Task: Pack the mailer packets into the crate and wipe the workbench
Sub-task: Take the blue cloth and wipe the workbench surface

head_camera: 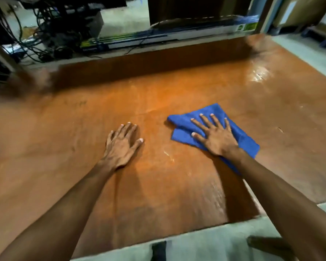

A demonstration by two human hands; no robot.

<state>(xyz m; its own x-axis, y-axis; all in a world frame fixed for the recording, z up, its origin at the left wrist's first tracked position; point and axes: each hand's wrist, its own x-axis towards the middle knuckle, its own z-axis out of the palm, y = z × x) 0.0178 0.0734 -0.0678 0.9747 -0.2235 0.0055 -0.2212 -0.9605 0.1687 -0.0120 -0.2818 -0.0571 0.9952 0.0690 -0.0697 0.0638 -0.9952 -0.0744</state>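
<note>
Both forearms reach over workbench [177, 87]. Right hand [216, 137] flat, fingers spread, pressing blue cloth [183, 125]; left hand [120, 146] flat, bracing. Best: even pressure, overlapping strokes.

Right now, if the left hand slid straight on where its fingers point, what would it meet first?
Probably nothing: the left hand faces bare workbench up to the far edge; the blue cloth lies off to its right.
</note>
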